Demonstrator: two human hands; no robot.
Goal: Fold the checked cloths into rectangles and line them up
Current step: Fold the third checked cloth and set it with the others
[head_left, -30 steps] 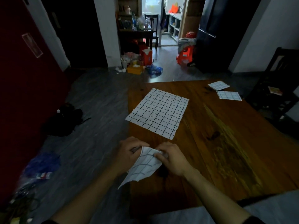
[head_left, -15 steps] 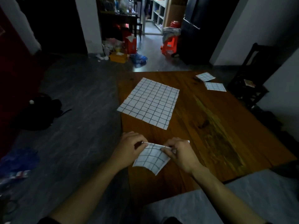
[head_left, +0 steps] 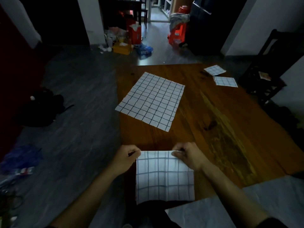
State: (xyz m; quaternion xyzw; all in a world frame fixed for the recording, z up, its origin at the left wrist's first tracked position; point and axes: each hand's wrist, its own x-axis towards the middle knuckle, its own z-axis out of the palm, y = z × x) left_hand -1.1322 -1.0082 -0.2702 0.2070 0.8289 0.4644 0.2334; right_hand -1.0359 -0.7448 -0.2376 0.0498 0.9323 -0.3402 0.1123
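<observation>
Dim room, grey floor [head_left: 79, 145] filling the left of the frame, wooden table [head_left: 213, 129] across the centre and right. Four checked cloths in all. One held cloth [head_left: 164, 176] at lower centre, partly folded, hanging from its top edge over the near edge of the table. Left hand [head_left: 125, 159] pinches its top left corner, fingers curled on the fabric. Right hand [head_left: 187, 156] pinches the top right corner the same way, so each hand's grip is closed on this cloth. One large flat cloth [head_left: 150, 101] lies spread open at centre frame, its left corner just over the table's left edge. Two small folded cloths at upper right, near the far right corner of the table: far folded cloth [head_left: 214, 69] and near folded cloth [head_left: 225, 81], just beside each other, whether touching cannot be told. One dark chair [head_left: 269, 66] at right edge beside the table. One orange stool [head_left: 176, 32] with a grey bundle on top at upper centre. One red box [head_left: 134, 34] and one yellow box [head_left: 122, 47] among floor clutter at upper centre-left. One black heap [head_left: 41, 107] on the floor at left. Blue bag [head_left: 21, 158] at lower left, blurred.
</observation>
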